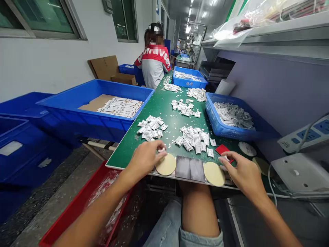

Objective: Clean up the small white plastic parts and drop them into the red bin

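My left hand (147, 156) is closed in a pinch on a small white plastic part (161, 150), above a round cream disc (166, 165) at the table's near edge. Between finger and thumb of my right hand (243, 171) is another white part (225, 158), beside the second cream disc (214, 174). Two dark grey square plates (190, 168) lie between the discs. Beyond them is a pile of white plastic parts (194, 138), with another pile (151, 127) to its left. A red piece (224, 149) lies close to my right hand.
A blue basket (218, 128) of white parts stands on the right, near a power strip (307, 133). Large blue bins (102, 121) line the left side; a red bin (74, 209) sits below. A person (154, 56) sits farther along the green table (133, 147). A shelf (269, 39) overhangs the right.
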Demonstrator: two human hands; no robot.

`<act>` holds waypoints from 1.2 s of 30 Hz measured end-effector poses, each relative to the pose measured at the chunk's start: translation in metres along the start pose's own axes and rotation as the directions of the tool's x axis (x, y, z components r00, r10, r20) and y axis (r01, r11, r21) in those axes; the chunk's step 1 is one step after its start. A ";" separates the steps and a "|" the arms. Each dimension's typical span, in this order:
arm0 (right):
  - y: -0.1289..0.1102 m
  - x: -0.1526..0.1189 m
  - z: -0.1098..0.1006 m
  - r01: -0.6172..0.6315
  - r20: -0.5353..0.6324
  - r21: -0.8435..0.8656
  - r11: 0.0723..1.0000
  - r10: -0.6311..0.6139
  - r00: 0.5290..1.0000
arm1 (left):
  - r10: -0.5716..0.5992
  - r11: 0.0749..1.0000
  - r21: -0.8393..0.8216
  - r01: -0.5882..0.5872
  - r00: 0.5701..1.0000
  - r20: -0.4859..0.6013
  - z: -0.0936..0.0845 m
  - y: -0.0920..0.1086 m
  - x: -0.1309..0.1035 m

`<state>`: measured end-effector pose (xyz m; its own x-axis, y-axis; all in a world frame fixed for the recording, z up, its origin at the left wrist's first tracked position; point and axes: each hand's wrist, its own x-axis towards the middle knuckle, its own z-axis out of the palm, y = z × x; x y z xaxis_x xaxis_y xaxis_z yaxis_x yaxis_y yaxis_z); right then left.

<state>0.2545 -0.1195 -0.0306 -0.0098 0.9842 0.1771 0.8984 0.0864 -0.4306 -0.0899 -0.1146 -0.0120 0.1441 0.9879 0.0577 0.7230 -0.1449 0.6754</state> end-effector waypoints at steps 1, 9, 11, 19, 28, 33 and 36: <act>-0.003 0.001 0.003 0.009 -0.037 0.003 1.000 -0.009 0.999 | 0.037 0.999 -0.032 -0.038 0.999 -0.020 0.003 0.002 0.007; -0.045 0.059 0.031 0.306 0.072 0.143 0.941 -0.318 0.945 | 0.468 0.844 -0.398 -0.360 0.857 0.216 0.054 0.036 0.093; -0.048 0.071 0.036 0.340 0.023 0.103 0.935 -0.344 0.939 | 0.448 0.852 -0.364 -0.376 0.883 0.136 0.056 0.032 0.105; -0.047 0.068 0.035 0.383 -0.402 -0.018 0.924 -0.358 0.843 | 0.107 0.994 0.072 -0.088 0.938 -0.329 -0.004 -0.034 0.140; -0.087 0.118 0.048 0.531 -0.289 -0.075 0.844 -0.528 0.798 | 0.172 0.890 0.444 -0.107 0.979 -0.110 0.012 -0.027 0.124; -0.082 0.140 0.050 0.521 -0.321 0.033 0.853 -0.485 0.814 | 0.175 0.923 0.373 -0.099 0.969 -0.176 0.011 -0.026 0.122; -0.074 0.137 0.046 0.474 -0.329 0.139 0.869 -0.411 0.850 | 0.138 0.986 -0.050 -0.157 0.953 -0.270 0.007 -0.022 0.124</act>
<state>0.1666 0.0163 -0.0153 -0.2331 0.7504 0.6185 0.7153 0.5632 -0.4137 -0.0833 0.0106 -0.0245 0.0542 0.9364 0.3468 0.6570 -0.2950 0.6938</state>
